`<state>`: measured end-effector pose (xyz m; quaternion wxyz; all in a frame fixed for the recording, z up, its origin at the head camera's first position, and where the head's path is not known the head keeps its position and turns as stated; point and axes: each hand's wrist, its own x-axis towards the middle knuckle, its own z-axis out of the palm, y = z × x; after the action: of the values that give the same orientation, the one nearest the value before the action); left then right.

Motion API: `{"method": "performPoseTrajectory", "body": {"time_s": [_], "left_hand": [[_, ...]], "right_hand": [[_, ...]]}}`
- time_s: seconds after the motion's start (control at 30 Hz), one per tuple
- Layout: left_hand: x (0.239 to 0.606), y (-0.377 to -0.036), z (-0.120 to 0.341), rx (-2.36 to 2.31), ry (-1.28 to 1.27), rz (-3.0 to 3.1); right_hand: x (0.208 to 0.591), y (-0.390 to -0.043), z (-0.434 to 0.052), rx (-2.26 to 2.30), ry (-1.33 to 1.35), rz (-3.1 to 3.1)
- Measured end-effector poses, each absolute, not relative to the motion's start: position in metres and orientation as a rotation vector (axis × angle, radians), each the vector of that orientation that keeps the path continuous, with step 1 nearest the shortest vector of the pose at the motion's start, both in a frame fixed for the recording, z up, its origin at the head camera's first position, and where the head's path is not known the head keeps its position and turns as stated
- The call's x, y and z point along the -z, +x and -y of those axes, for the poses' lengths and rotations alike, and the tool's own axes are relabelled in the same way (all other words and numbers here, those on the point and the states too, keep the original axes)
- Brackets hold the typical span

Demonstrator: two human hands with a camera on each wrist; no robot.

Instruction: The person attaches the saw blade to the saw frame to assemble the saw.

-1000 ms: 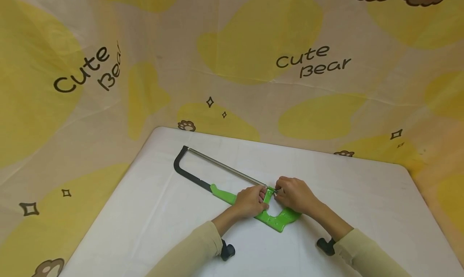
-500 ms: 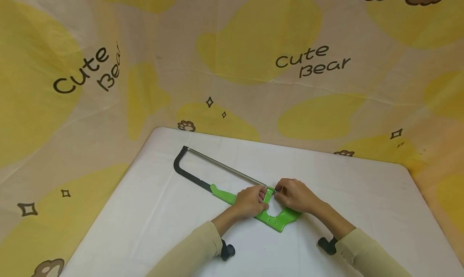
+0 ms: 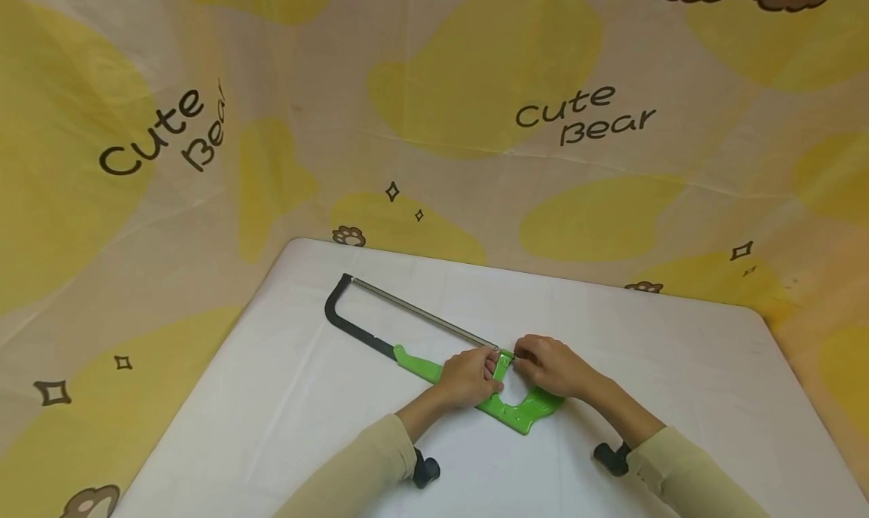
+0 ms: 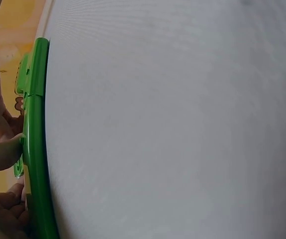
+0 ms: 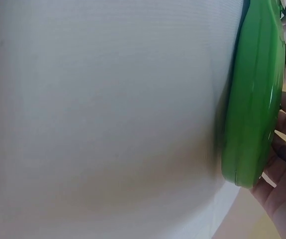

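Note:
A hacksaw with a green handle and black frame lies flat on the white table. Its blade side, a long thin grey strip, faces the far edge. My left hand grips the front bar of the handle, thumb on top. On the other side of that bar, my right hand pinches a small metal wing nut at the blade's handle end; fingertips mostly hide it. In the left wrist view the green handle stands edge-on beside the left thumb. The right wrist view shows the handle's rounded grip.
The white table extends around the saw, with its far edge against a yellow patterned cloth. Black wrist-worn devices show under both sleeves.
The right fingers have turned slightly and closed in over the wing nut, which showed more a second ago. The left hand and the hacksaw have stayed in place.

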<state>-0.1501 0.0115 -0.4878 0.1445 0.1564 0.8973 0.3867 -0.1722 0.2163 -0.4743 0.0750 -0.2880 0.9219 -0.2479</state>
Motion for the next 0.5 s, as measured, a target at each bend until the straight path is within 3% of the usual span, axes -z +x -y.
{"method": "performPoseTrajectory", "body": {"time_s": [0.5], "left_hand": [[0.4902, -0.151, -0.0111, -1.128, 0.459, -2.577]], "right_hand": [[0.4762, -0.1792, -0.2199, 0.916, -0.766, -2.587]]}}
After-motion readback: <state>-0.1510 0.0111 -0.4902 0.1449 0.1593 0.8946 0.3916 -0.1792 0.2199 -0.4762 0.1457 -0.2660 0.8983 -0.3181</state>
